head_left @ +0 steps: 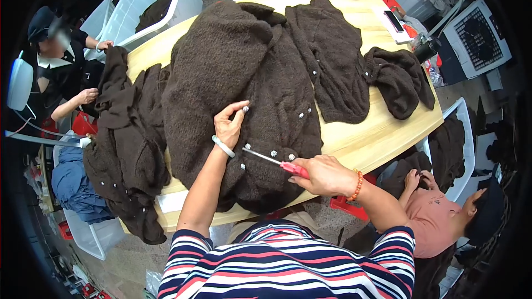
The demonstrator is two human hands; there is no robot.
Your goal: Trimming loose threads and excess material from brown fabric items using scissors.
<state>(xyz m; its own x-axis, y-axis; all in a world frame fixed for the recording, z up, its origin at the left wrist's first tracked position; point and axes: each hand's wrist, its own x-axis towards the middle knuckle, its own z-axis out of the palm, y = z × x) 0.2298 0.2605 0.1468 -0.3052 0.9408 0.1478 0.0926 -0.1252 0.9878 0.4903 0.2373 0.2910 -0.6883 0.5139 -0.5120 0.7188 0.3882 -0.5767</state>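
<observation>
A dark brown knitted cardigan (221,61) lies heaped on the table in front of me, with several round silvery buttons on it. My left hand (228,124), a pale bangle at its wrist, rests on the knit and pinches one shiny button (246,109) between thumb and fingers. In my right hand (327,176) is a red-handled tool (293,169) with a thin metal shaft, its handle inside my closed fingers. The shaft points left, and its tip ends close to another button (247,146) below my left hand. A further button (274,153) sits near the shaft.
More brown knits (332,61) lie on the pale wooden table (354,143). A person at the left handles a brown garment (124,133); another, in pink (429,216), works at the right. Clear plastic bins (183,0) stand around. A phone (394,21) lies at the far right.
</observation>
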